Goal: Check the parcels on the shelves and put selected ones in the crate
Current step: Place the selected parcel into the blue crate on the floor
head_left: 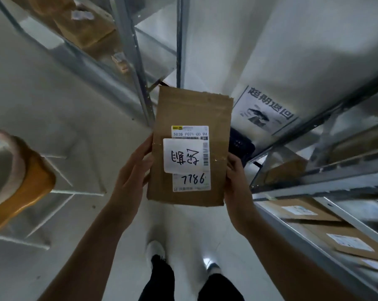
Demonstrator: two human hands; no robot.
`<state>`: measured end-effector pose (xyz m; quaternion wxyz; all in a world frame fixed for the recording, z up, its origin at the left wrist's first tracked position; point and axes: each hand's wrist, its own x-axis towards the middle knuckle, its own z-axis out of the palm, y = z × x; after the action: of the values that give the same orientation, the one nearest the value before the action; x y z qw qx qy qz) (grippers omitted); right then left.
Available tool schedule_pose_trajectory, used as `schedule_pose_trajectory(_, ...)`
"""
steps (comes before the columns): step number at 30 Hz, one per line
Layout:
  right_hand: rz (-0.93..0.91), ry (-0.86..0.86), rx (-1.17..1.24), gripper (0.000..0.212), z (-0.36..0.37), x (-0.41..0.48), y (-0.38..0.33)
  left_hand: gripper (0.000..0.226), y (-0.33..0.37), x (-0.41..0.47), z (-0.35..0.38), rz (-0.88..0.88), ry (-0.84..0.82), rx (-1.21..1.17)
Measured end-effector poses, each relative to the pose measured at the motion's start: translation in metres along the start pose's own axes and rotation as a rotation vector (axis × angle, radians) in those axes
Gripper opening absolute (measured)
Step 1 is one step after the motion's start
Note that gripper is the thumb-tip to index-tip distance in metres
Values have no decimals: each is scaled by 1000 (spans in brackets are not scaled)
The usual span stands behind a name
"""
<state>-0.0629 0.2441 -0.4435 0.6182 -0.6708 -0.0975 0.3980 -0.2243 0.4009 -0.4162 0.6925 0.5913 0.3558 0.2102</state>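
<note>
The left hand grips the left edge of a flat brown parcel, thumb on the front face and fingers wrapped behind it. The right hand clamps the lower right edge the same way, thumb near the label. Between them the parcel is held upright in front of the person, above the floor and their shoes, clear of every shelf. The label faces the camera: printed codes, a barcode, a white sticker with handwritten characters and the number 7786 below.

This looks like the checking step: the parcel is turned for reading, not yet carried off. To the right, a metal shelf holds more flat parcels lying label-up; to the upper left another rack carries brown boxes. A dark crate seems to sit behind the parcel on the floor, beneath a printed sign, mostly hidden.

If the label matches, the next move calls for lowering the parcel forward into that crate; otherwise it goes back on the shelf.
</note>
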Motion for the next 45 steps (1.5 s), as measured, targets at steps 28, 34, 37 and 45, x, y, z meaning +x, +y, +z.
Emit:
schedule_pose_trajectory(28, 280, 858, 205, 41, -116, 330, 191, 21, -255, 402, 203, -459, -465, 276)
schedule_pose_trajectory(34, 363, 932, 205, 30, -132, 386, 278, 28, -361, 437, 222, -588, -648, 409)
schedule_pose_trajectory(37, 399, 939, 179, 23, -139, 406, 305, 27, -387, 447, 229, -660, -635, 436)
schedule_pose_trajectory(45, 539, 836, 151, 25, -164, 453, 357, 80, -438, 458, 251, -728, -545, 499)
